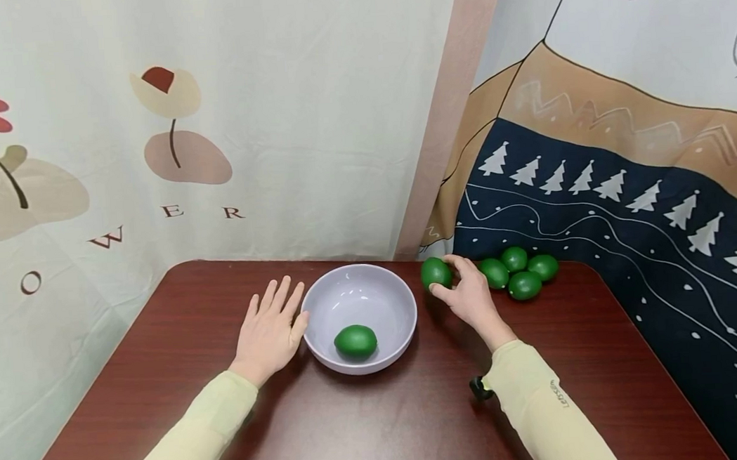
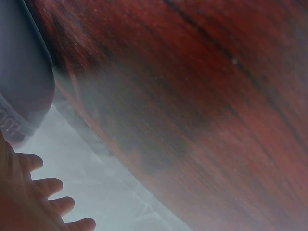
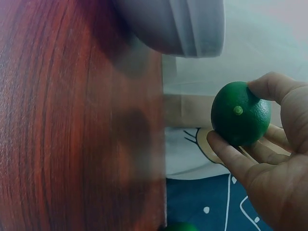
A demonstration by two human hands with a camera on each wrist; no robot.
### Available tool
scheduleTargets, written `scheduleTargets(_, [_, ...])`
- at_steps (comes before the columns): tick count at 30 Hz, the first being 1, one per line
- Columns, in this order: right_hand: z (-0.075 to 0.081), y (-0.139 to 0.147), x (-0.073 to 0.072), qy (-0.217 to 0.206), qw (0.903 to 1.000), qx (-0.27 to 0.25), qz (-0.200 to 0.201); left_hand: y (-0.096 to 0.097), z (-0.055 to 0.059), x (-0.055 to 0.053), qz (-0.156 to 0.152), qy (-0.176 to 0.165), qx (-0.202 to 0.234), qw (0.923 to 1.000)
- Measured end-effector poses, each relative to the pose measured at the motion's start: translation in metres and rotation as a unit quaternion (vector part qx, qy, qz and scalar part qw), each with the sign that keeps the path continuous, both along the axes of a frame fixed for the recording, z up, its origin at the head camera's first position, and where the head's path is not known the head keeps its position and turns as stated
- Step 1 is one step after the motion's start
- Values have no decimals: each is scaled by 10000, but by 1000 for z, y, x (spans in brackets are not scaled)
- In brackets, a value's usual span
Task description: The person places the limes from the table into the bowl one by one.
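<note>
My right hand (image 1: 471, 295) holds a green lime (image 1: 436, 274) between thumb and fingers, to the right of a pale lilac bowl (image 1: 402, 312). In the right wrist view the held lime (image 3: 240, 113) is off the table, its stem end showing. One lime (image 1: 355, 341) lies inside the bowl, toward its near side. My left hand (image 1: 270, 334) is spread beside the bowl's left side, thumb at the rim; whether it touches cannot be told. The left wrist view shows the fingers (image 2: 48, 187) extended near the bowl (image 2: 24, 62).
Several more limes (image 1: 525, 285) sit in a cluster at the table's back right corner. The dark red wooden table (image 1: 368, 427) ends at a back edge against a pale printed curtain (image 1: 311, 121). A navy and tan curtain (image 1: 594, 195) hangs at the right.
</note>
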State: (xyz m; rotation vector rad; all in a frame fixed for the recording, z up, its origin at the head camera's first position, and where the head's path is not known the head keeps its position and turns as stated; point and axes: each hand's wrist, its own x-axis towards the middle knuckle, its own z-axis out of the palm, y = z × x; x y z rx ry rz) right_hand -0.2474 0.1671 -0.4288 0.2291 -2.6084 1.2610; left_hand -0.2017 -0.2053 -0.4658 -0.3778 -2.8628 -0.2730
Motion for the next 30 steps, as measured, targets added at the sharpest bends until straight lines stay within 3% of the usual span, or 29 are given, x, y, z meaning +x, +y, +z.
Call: scheduleTargets(30, [5, -20, 3, 140, 9986, -461, 210, 0, -1, 0, 4, -12, 40, 10000])
